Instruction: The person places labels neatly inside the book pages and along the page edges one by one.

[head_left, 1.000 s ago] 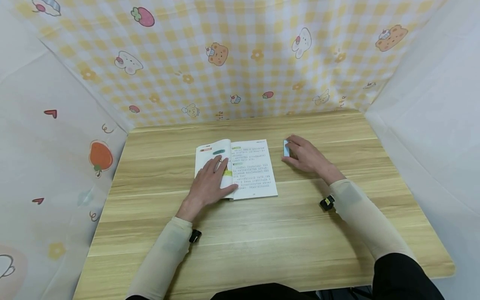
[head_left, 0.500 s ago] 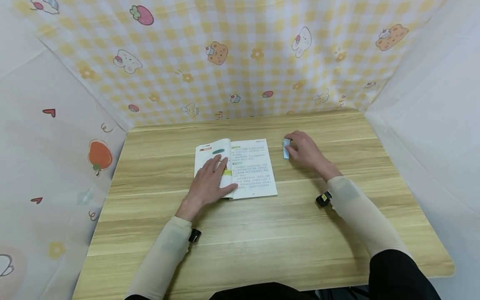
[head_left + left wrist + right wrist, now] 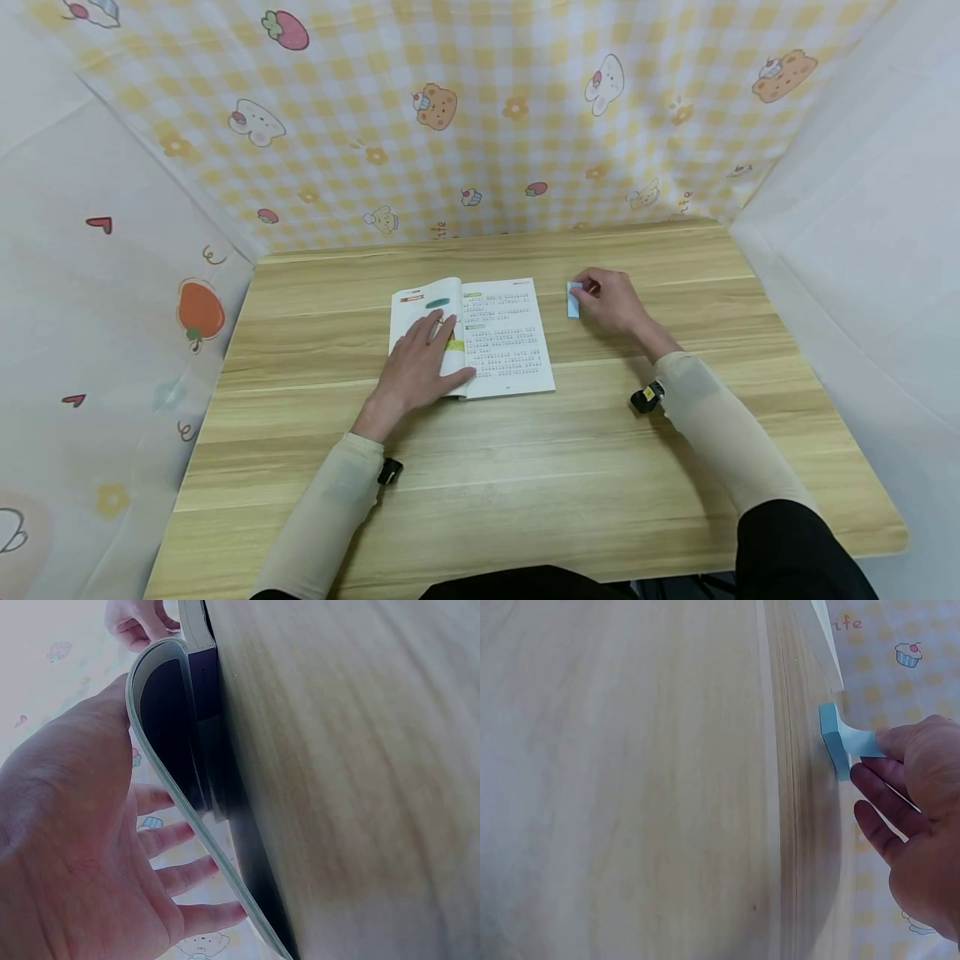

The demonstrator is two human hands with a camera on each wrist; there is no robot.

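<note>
An open book (image 3: 508, 342) lies on the table with printed text on its right page. My left hand (image 3: 416, 367) rests on the left page with fingers spread; in the left wrist view that side of the book bows up beneath the hand (image 3: 82, 855). To the right of the book is a small pad of light blue sticky notes (image 3: 573, 307). My right hand (image 3: 613, 302) pinches the top sheet by one end. In the right wrist view this sheet (image 3: 861, 742) curves up off the pad (image 3: 834, 746), and the other fingers are bent loosely below.
The wooden table (image 3: 480, 483) reaches back to a yellow checked cloth (image 3: 480, 125) with cartoon prints. White sheets hang at the left (image 3: 135, 333) and right (image 3: 862, 208). A small black camera (image 3: 647, 397) sits at the right wrist.
My right hand has gone from lying beside the blue pad with fingers reaching over it to pinching its top sheet, which is lifted at one end. The left hand stays still.
</note>
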